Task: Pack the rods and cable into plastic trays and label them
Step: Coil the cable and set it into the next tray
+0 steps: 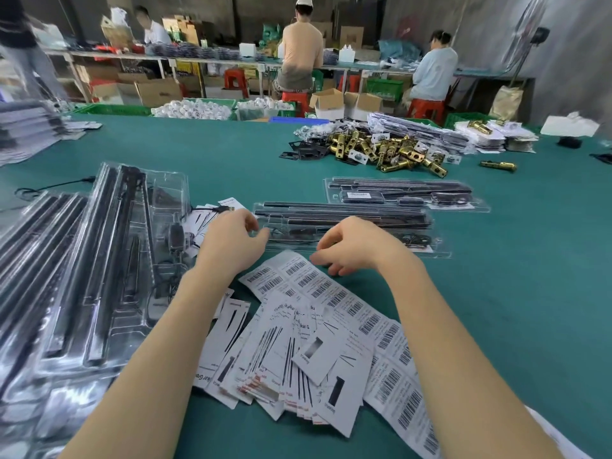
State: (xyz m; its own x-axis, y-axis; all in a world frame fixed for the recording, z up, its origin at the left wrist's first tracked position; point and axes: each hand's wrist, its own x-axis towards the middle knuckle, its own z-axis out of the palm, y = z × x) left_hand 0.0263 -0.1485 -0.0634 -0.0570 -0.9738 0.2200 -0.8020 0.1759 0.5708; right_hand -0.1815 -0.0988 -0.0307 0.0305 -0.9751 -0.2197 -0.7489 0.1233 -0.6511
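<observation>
Stage: packing well under way, by my judgement; labelling of the tray in front of me not yet done.
Tray in hand (351, 226): one clear plastic tray lying crosswise on the green counter (496, 293), holding black rods in its upper grooves and a dark cable (415, 239) in the lower pocket, right end.
Finished tray (404, 193): one, lying beyond and to the right of mine, rods in place, a small white barcode label showing on it.
Stock trays (99, 266): a heap at my left, overlapping; I count at least three, but glare off the plastic blurs the edges, so the figure is unsure.
Barcode sheets (347, 306): one long strip of labels, possibly two overlapped, running from the tray's near edge toward my right elbow.
Printed cards (281, 359): a loose pile, too many and too overlapped to count.
Left hand (231, 236): fingers curled at the tray's left end, tips touching the plastic; whether it pinches the edge I cannot tell.
Right hand (351, 246): fingers bent down over the tray's near edge and the top of the barcode strip; grasp hidden, I cannot tell.
Remaining: label this tray, then work through the heap at left.
Elsewhere: brass latch parts (387, 150) heaped far right, not part of this job.
</observation>
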